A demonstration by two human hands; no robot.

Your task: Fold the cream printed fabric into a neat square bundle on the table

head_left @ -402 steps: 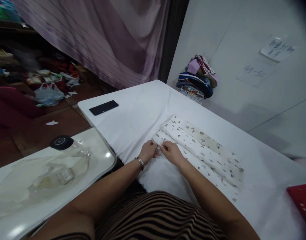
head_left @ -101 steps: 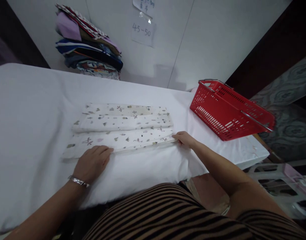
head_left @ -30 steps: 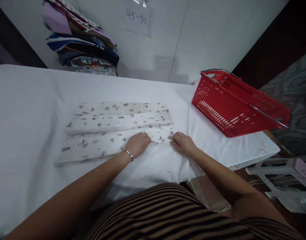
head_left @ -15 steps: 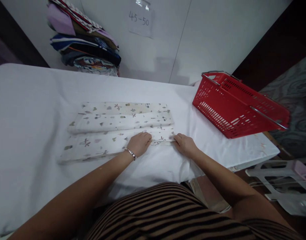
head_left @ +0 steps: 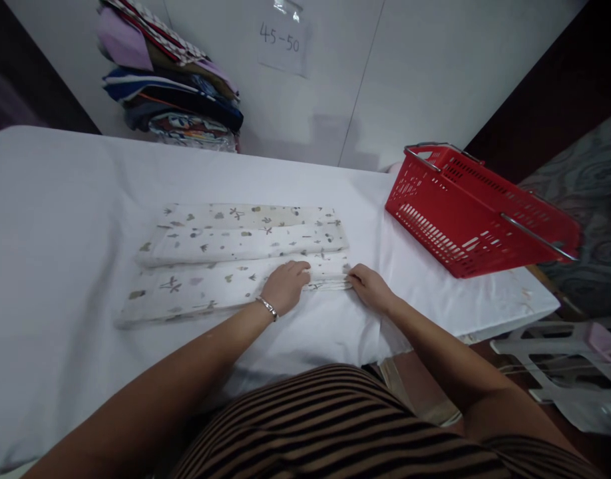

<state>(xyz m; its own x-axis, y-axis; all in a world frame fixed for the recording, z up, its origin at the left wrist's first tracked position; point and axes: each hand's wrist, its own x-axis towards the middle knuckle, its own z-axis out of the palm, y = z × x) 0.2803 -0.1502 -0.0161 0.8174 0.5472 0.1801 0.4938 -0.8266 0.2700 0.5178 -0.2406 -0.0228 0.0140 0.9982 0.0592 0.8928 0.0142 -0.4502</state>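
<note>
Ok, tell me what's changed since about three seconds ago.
The left hand has moved right along the near edge of the patterned cloth, closer to the right hand. The right hand stays at the cloth's near right corner. The red basket and stack of fabrics stay put.

The hands (head_left: 285,287) (head_left: 371,289) hide part of the cloth (head_left: 235,243); the top edge crops the fabric stack (head_left: 178,90).
</note>
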